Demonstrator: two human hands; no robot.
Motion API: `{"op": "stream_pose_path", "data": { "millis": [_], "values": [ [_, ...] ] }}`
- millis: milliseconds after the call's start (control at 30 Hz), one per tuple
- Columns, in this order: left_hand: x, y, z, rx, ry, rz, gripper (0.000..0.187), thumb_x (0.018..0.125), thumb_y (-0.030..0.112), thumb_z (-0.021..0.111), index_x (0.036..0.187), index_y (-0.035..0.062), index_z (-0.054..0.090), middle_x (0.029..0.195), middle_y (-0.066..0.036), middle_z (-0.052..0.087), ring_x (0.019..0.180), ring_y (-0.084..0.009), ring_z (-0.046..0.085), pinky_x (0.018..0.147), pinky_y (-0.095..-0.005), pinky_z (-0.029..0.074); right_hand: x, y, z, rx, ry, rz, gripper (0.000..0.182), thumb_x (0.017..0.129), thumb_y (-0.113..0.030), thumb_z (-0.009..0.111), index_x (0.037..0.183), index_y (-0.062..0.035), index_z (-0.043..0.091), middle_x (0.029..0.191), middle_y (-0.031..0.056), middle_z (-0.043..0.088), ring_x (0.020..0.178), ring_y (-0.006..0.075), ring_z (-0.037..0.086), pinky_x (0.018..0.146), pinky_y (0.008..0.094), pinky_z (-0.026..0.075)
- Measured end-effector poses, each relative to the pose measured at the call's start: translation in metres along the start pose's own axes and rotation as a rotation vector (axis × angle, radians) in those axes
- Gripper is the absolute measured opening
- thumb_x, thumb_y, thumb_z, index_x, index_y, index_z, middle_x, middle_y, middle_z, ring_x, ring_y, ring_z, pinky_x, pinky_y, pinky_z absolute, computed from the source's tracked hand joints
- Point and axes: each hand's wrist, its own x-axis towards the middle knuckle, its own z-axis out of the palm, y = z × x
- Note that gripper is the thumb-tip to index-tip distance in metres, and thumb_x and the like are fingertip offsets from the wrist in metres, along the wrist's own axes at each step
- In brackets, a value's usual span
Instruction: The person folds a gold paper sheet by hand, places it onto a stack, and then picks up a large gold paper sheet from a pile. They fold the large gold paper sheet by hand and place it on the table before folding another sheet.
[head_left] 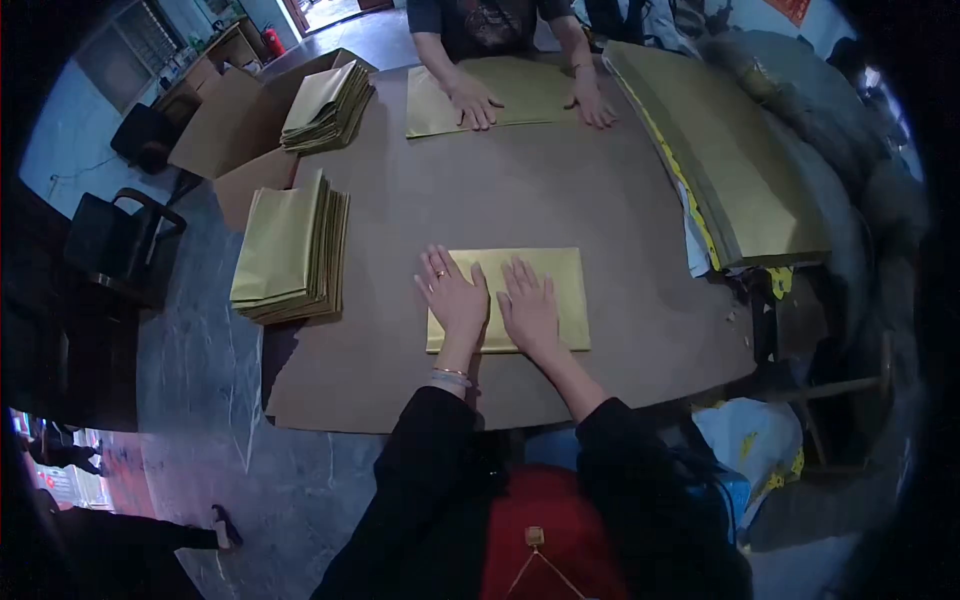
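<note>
A folded sheet of gold paper lies flat on the brown tabletop in front of me. My left hand rests on its left part, fingers stretched out and reaching slightly past its left edge. On the middle of the same sheet lies my right hand, palm down with its fingers extended. Neither hand grips anything. To the left stands a stack of folded gold paper. Across the table, a co-worker's two hands press on a larger gold sheet.
A second folded stack sits at the back left beside an open cardboard box. A thick pile of large gold sheets runs along the table's right side. Black chairs stand left of the brown table.
</note>
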Motion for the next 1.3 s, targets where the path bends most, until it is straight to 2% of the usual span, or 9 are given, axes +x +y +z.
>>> {"op": "stream_pose_path", "data": {
  "millis": [100,467,567,633,833,1067,1200,1267,1300],
  "values": [
    [-0.001,-0.001,-0.001,-0.012,0.030,0.004,0.065,0.093,0.040,0.035,0.140,-0.0028,0.026,0.148,-0.016,0.023,0.139,-0.0276,0.017,0.113,-0.0463,0.010,-0.005,0.005,-0.004,-0.072,-0.054,0.019,0.051,0.096,-0.034,0.035,0.138,-0.0057,0.035,0.147,0.0090,0.028,0.135,0.0229,0.026,0.110,0.0461,0.019],
    [0.000,-0.001,-0.003,0.057,-0.027,0.007,0.064,0.094,0.038,0.034,0.141,-0.0031,0.022,0.149,-0.016,0.021,0.139,-0.0280,0.017,0.113,-0.0463,0.012,-0.011,0.070,-0.017,-0.198,0.021,0.204,0.056,0.095,-0.038,0.035,0.141,-0.0065,0.029,0.147,0.0061,0.028,0.136,0.0193,0.026,0.111,0.0466,0.017],
    [-0.002,-0.002,-0.008,-0.095,0.214,0.200,0.058,0.093,0.028,0.040,0.140,-0.0029,0.025,0.148,-0.015,0.024,0.138,-0.0285,0.019,0.112,-0.0460,0.015,-0.011,0.069,-0.015,-0.216,0.038,0.189,0.057,0.095,-0.038,0.036,0.142,-0.0069,0.028,0.147,0.0058,0.028,0.136,0.0194,0.027,0.111,0.0467,0.017],
    [-0.012,0.003,-0.015,-0.233,0.223,0.437,0.054,0.093,0.027,0.040,0.138,-0.0008,0.030,0.145,-0.015,0.029,0.137,-0.0297,0.023,0.111,-0.0458,0.019,-0.011,0.070,-0.014,-0.183,0.063,0.187,0.057,0.094,-0.038,0.036,0.142,-0.0075,0.028,0.148,0.0052,0.028,0.136,0.0198,0.027,0.111,0.0467,0.017],
    [-0.027,-0.008,-0.013,-0.234,-0.086,0.874,0.046,0.093,0.031,0.041,0.131,0.0053,0.044,0.138,-0.011,0.042,0.132,-0.0265,0.034,0.109,-0.0436,0.025,-0.010,0.076,-0.009,-0.205,0.054,0.185,0.056,0.095,-0.039,0.035,0.141,-0.0083,0.029,0.149,0.0045,0.026,0.136,0.0196,0.027,0.111,0.0466,0.017],
    [-0.020,-0.038,-0.019,-0.176,0.126,0.557,0.045,0.093,0.024,0.041,0.127,-0.0044,0.043,0.133,-0.021,0.043,0.132,-0.0354,0.030,0.108,-0.0466,0.025,-0.011,0.072,-0.017,-0.175,-0.005,0.196,0.054,0.095,-0.036,0.034,0.142,-0.0087,0.028,0.149,0.0055,0.025,0.137,0.0208,0.023,0.111,0.0491,0.015],
    [-0.024,-0.037,-0.017,-0.106,0.272,0.526,0.043,0.092,0.022,0.043,0.126,-0.0046,0.044,0.133,-0.020,0.043,0.132,-0.0339,0.031,0.107,-0.0489,0.025,-0.012,0.071,-0.011,-0.198,-0.006,0.203,0.054,0.095,-0.035,0.035,0.141,-0.0069,0.028,0.149,0.0058,0.024,0.138,0.0211,0.021,0.111,0.0493,0.015],
    [-0.022,-0.035,-0.014,-0.117,0.274,0.537,0.043,0.091,0.021,0.044,0.125,-0.0049,0.045,0.132,-0.020,0.044,0.131,-0.0340,0.032,0.107,-0.0488,0.025,-0.010,0.063,-0.009,-0.323,0.061,0.222,0.054,0.096,-0.033,0.034,0.141,-0.0041,0.027,0.149,0.0084,0.024,0.138,0.0223,0.021,0.111,0.0489,0.016],
    [-0.023,-0.033,-0.018,-0.107,0.248,0.527,0.042,0.091,0.020,0.044,0.125,-0.0050,0.045,0.132,-0.020,0.045,0.131,-0.0343,0.033,0.107,-0.0482,0.026,-0.007,0.042,-0.024,-0.170,0.083,0.198,0.055,0.096,-0.031,0.033,0.141,-0.0011,0.025,0.149,0.0135,0.023,0.137,0.0269,0.022,0.110,0.0487,0.016]
  ]
}}
